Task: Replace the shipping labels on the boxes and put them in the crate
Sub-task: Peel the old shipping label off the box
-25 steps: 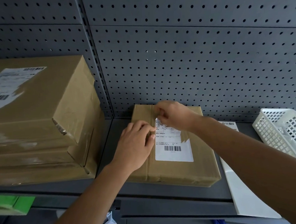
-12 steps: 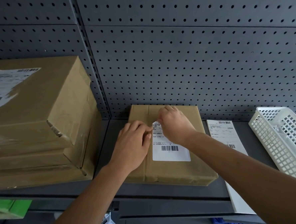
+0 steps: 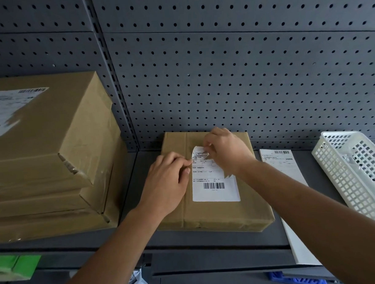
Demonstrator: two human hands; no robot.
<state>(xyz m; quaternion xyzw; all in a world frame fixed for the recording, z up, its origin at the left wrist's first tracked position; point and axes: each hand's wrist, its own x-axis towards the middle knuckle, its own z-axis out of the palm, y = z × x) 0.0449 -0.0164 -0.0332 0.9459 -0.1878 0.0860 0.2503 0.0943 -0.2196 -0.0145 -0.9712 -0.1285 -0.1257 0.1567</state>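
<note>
A flat brown cardboard box [image 3: 219,214] lies on the grey shelf in front of me. A white shipping label [image 3: 215,188] with a barcode is stuck on its top. My right hand [image 3: 224,150] pinches the label's top edge, which is curled up off the box. My left hand [image 3: 167,182] presses on the box just left of the label, fingers bent down against it. A sheet of labels [image 3: 287,168] lies on the shelf right of the box. A white plastic crate [image 3: 360,175] stands at the far right.
A stack of larger brown boxes [image 3: 47,161] with a torn label [image 3: 2,111] on top fills the left of the shelf. A grey pegboard wall [image 3: 222,74] stands close behind. Green [image 3: 14,264] and blue [image 3: 296,280] items show on a lower level.
My right hand has lifted the label's top edge, which now curls up from the box. My left hand has stayed pressed beside it.
</note>
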